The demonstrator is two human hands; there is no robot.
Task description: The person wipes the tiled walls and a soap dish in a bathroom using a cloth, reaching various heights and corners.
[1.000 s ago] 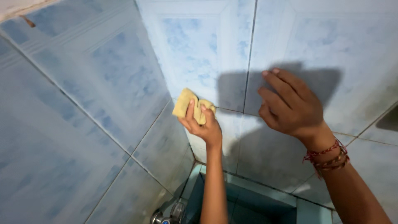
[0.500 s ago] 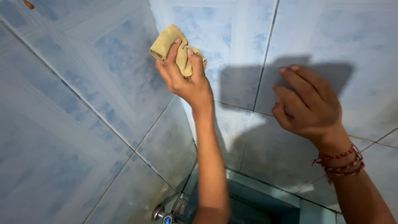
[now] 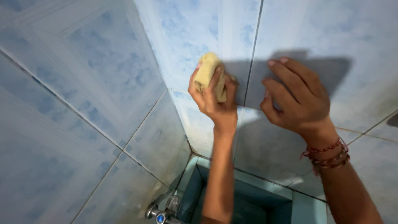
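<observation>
Sponge [image 3: 210,75] upright, long axis vertical | left hand [image 3: 213,99] grips | tiled wall [image 3: 186,41]

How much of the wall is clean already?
Hard to tell what is done: the blue wall tiles look alike all over. In hand: the left hand presses a yellow sponge on the tile near the corner, while the right hand braces flat on the wall. Left: grime shows by the tap.

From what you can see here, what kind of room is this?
Probably a bathroom or wash area. The walls are covered in pale blue tiles, a metal tap sticks out low down, and a tiled basin sits below the corner.
</observation>
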